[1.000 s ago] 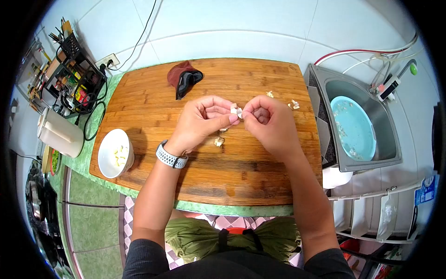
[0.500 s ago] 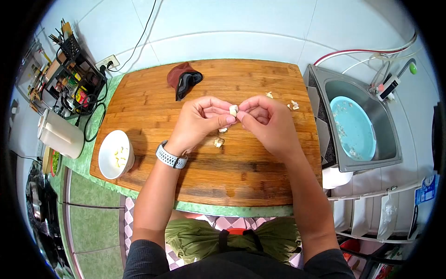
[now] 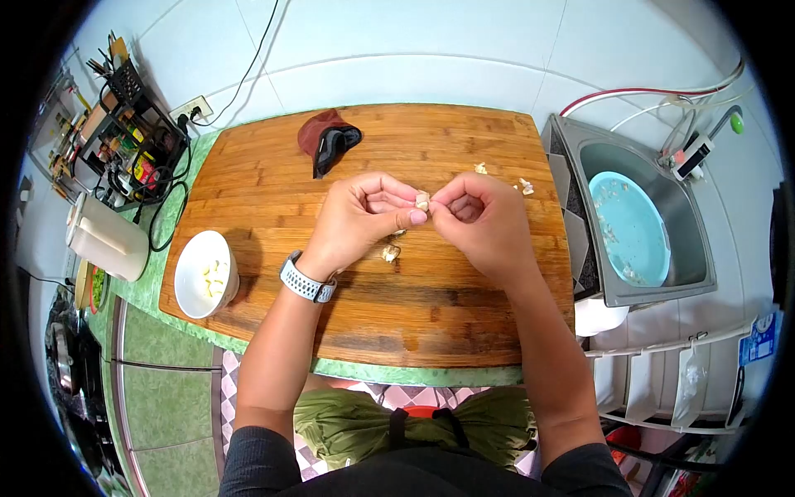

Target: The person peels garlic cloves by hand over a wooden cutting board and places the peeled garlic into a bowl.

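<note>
Over the middle of the wooden board (image 3: 248, 190), my left hand (image 3: 352, 217) pinches a whitish garlic clove (image 3: 422, 201) between thumb and fingertips. At the clove's right side, my right hand (image 3: 490, 222) is closed, thumb and forefinger pressed together on its edge. Beneath my hands lies a piece of garlic with brownish skin (image 3: 390, 253), and another bit is partly hidden behind the left thumb. A white bowl (image 3: 189, 282) with several pale peeled cloves (image 3: 215, 280) stands at the board's left edge.
Garlic skin scraps (image 3: 526, 187) lie at the board's upper right. A dark red and black cloth item (image 3: 329, 141) rests at the back. To the right, a blue basin (image 3: 625, 224) sits in the metal sink (image 3: 691, 257). A beige pitcher (image 3: 112, 240) stands at left.
The clove has turned and shifted slightly right in my left fingers. My right fingertips have drawn a little to the right along it.
</note>
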The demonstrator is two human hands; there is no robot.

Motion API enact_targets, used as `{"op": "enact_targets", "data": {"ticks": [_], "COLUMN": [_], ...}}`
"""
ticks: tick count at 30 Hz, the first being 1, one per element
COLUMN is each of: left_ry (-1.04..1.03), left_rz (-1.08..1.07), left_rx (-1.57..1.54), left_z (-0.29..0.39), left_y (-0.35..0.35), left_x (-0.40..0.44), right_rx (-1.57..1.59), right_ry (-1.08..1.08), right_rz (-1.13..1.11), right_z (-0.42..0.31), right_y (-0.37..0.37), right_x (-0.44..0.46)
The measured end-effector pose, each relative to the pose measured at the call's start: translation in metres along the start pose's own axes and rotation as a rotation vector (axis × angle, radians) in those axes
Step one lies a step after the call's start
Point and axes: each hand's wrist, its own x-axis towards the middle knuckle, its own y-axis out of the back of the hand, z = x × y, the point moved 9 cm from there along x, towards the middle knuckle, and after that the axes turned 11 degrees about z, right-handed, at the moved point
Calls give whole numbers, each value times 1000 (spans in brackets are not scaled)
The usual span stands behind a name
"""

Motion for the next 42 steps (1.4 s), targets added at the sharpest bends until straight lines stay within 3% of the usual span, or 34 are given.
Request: {"op": "enact_targets", "data": {"ticks": [16, 20, 23, 32, 42], "left_ry": [71, 27, 28, -26, 110], "left_rz": [-36, 18, 21, -9, 11], "left_rx": [-211, -179, -161, -87, -317], "left_z": [-2, -3, -3, 4, -4], "left_y": [-6, 1, 2, -6, -6], "left_x": [-1, 2, 1, 0, -1], "right_rx": [164, 258, 111, 161, 225], "right_ry": [-115, -130, -82, -112, -140], "right_rz": [-32, -49, -32, -32, -47], "right_z": [8, 2, -1, 3, 6], "right_y": [-1, -5, -1, -3, -2], "right_x": [2, 0, 0, 0, 1]}}
